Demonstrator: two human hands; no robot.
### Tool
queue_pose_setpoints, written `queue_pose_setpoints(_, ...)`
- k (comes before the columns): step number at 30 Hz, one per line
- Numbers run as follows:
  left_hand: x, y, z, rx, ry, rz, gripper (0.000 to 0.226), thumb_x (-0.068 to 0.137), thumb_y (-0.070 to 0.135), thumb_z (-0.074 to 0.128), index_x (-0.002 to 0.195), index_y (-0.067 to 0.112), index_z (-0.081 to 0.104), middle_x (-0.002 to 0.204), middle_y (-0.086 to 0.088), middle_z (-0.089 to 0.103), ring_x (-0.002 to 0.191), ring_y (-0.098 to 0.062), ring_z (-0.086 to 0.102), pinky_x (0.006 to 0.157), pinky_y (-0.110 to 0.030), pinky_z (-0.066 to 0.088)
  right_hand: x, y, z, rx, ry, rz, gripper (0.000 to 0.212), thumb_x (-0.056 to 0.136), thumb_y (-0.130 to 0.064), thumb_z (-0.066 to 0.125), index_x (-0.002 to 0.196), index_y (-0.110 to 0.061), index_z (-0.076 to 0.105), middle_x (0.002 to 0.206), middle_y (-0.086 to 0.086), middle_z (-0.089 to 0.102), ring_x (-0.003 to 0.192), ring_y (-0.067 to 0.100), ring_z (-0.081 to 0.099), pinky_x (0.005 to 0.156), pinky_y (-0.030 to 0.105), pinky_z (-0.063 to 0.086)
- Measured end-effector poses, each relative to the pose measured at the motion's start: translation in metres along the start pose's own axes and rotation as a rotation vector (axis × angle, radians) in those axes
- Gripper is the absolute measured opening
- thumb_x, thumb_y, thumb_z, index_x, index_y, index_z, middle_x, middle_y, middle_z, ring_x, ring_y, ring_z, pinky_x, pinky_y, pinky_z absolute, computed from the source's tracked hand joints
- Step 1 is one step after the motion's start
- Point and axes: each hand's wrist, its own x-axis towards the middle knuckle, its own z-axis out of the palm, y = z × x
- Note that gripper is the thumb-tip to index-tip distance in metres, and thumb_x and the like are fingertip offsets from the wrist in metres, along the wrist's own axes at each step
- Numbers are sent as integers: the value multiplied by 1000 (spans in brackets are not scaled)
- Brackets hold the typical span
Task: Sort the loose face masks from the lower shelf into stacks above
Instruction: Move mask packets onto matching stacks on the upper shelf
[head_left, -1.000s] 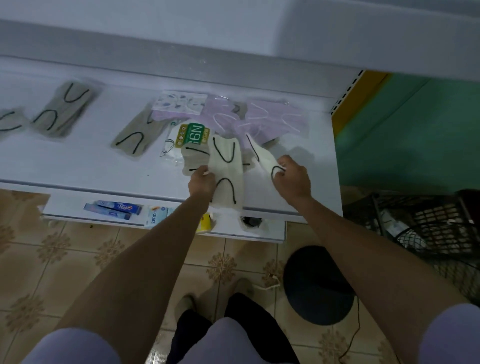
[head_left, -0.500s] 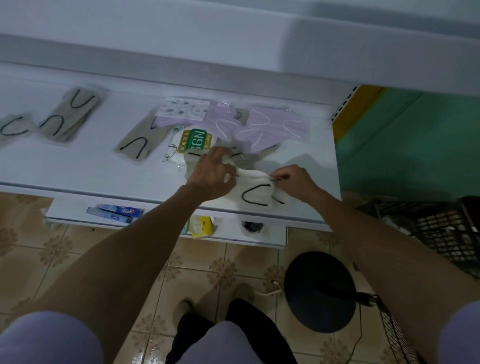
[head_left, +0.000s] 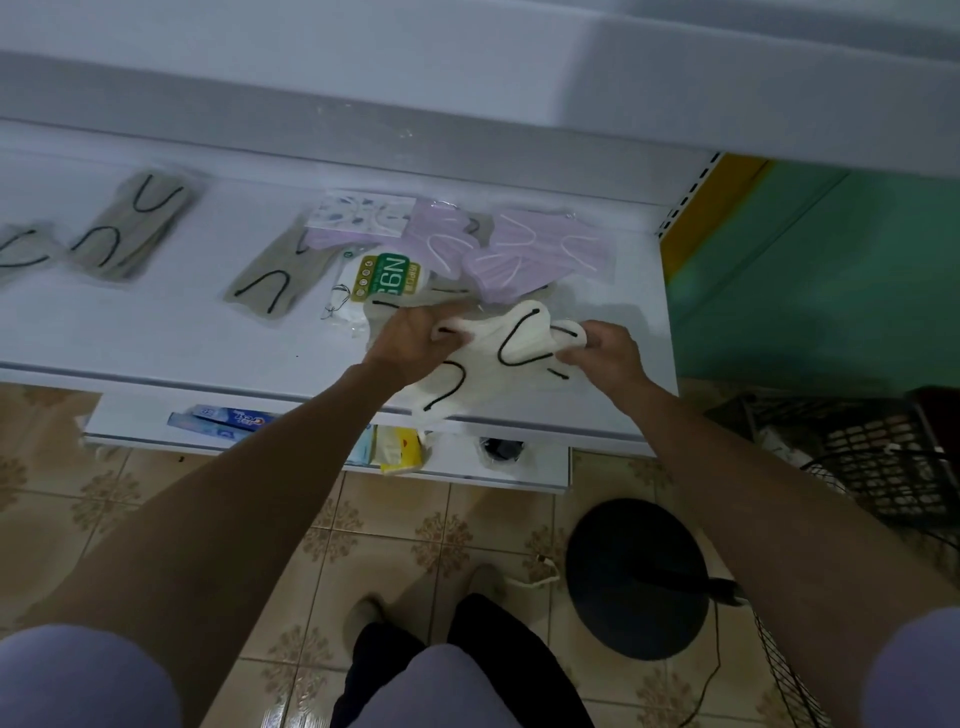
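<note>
A cream face mask with black ear loops (head_left: 485, 366) lies at the front right of the white shelf (head_left: 156, 332), its lower end hanging over the front edge. My left hand (head_left: 410, 340) grips its left side. My right hand (head_left: 597, 345) pinches its right end. Behind them lie purple masks (head_left: 540, 254), a patterned packet (head_left: 358, 213) and an N95 packet (head_left: 387, 275). Grey-beige masks with black loops lie further left: one (head_left: 270, 280) mid-shelf, one (head_left: 132, 226) and another (head_left: 21, 249) at the far left.
A lower shelf (head_left: 540, 467) under the front edge holds toothpaste boxes (head_left: 223, 418), a yellow packet (head_left: 400, 449) and a dark item (head_left: 501, 449). A black round stool (head_left: 636, 577) and a black wire basket (head_left: 878, 452) stand on the tiled floor at right. An upper shelf overhangs the top.
Both hands have gathered the cream mask and turned it across the shelf's front edge. The left hand moved from flat on it to gripping its left side; the right still pinches its right end.
</note>
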Motion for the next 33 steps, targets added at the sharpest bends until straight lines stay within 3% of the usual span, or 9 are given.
queue_pose_setpoints(3, -5, -2, -1, -308, 82, -243, 75, 75, 33, 76, 138, 30, 37, 98, 2, 59, 90, -8, 55, 80, -23, 45, 0, 1, 0, 141, 1, 91, 20, 80, 2, 65, 96, -10, 65, 92, 8, 62, 88, 21, 57, 79, 36, 48)
queue_pose_setpoints(6, -19, -19, -8, -771, -72, -493, 50, 73, 26, 77, 117, 23, 54, 102, 0, 60, 94, -16, 57, 78, -30, 48, -3, 1, -2, 242, -30, 184, 23, 84, 7, 56, 104, -3, 63, 98, 9, 59, 91, 21, 56, 88, 38, 50)
queue_pose_setpoints(10, -31, -33, 3, -1087, -200, -531, 24, 88, 1, 56, 108, 14, 57, 105, -2, 60, 99, -19, 57, 82, -28, 52, -3, 6, -2, 299, -10, 298, 28, 85, 12, 45, 105, 1, 61, 104, 17, 61, 93, 29, 58, 92, 44, 50)
queue_pose_setpoints(13, -28, -30, 16, -828, -125, -508, 25, 76, -15, 61, 91, 5, 59, 92, -11, 60, 91, -25, 58, 82, -28, 51, -2, 9, 1, 262, 52, 371, 32, 86, 10, 43, 116, 11, 55, 81, 11, 55, 74, 21, 54, 75, 34, 52)
queue_pose_setpoints(19, -28, -14, 28, -209, 144, -502, 25, 86, 32, 65, 78, 9, 60, 76, -6, 57, 78, -17, 50, 62, -25, 34, -6, 7, 3, 189, 65, 234, 10, 76, 8, 58, 78, -2, 61, 69, 5, 45, 64, 17, 41, 57, 28, 33)
queue_pose_setpoints(24, -26, -6, 33, -318, 315, -453, 36, 90, 42, 55, 89, 8, 67, 81, -4, 60, 81, -17, 52, 63, -16, 28, -6, -1, 4, 251, 215, 99, 10, 78, -7, 70, 78, -3, 61, 71, 3, 50, 70, 15, 46, 66, 25, 36)
queue_pose_setpoints(28, -34, -10, 48, -358, 263, -434, 31, 79, 16, 71, 105, 10, 56, 92, -5, 58, 85, -18, 53, 74, -22, 39, -13, 8, 9, 194, 222, 98, 28, 78, -4, 68, 61, -15, 49, 62, -2, 45, 64, 15, 44, 61, 23, 33)
queue_pose_setpoints(30, -40, -17, 60, -381, 261, -481, 38, 80, 6, 67, 115, 9, 53, 104, -10, 64, 90, -22, 58, 77, -22, 42, -19, 19, 13, 56, 161, 117, 5, 79, -5, 67, 81, -8, 64, 78, 4, 58, 78, 20, 54, 62, 24, 41)
queue_pose_setpoints(33, -45, -24, 68, -298, 300, -552, 22, 90, 17, 58, 110, 8, 60, 103, -13, 67, 98, -26, 60, 81, -23, 38, -22, 29, 16, -20, 121, 106, 14, 83, -11, 65, 96, -7, 63, 91, 6, 53, 87, 19, 50, 72, 26, 46)
